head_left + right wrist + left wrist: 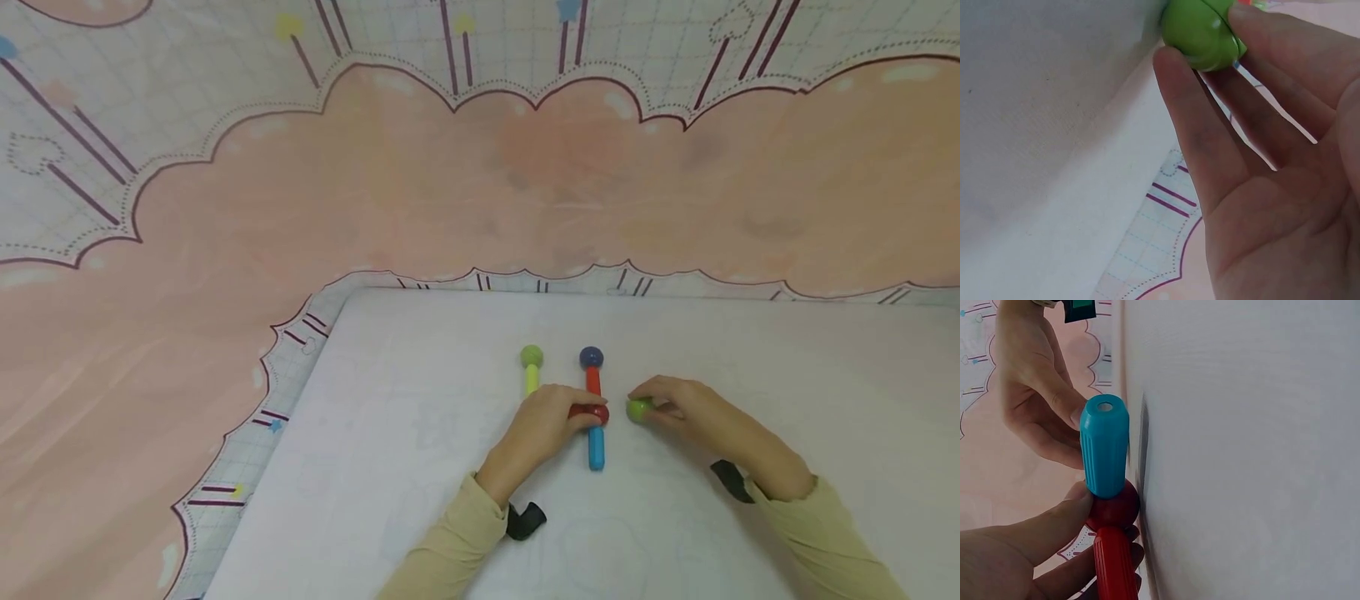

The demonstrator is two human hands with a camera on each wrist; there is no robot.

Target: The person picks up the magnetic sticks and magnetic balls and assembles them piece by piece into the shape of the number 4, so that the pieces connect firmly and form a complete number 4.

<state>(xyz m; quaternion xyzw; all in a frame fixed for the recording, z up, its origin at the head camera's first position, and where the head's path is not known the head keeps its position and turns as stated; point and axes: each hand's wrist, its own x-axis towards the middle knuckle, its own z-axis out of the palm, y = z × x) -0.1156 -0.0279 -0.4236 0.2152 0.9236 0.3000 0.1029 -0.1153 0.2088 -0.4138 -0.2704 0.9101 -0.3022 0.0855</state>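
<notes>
My left hand (547,425) pinches a red ball (601,414) with thumb and fingers. From that ball a light-blue rod (596,450) points toward me, and a red rod (593,381) runs away to a dark-blue ball (591,357). Another red rod (1115,565) extends from the red ball under the left hand. Just to the right, apart from these joined pieces, my right hand (697,414) holds a green ball (1196,34) between thumb and fingertips. A yellow-green rod (532,379) topped by a light-green ball (532,357) shows beyond the left hand, its near end hidden.
Under the pieces is a white tabletop (390,417), its left edge slanting toward me. A peach cloth (450,192) with scalloped, patterned borders lies beyond and left of it. Dark straps (527,522) show at both wrists, below the sleeves.
</notes>
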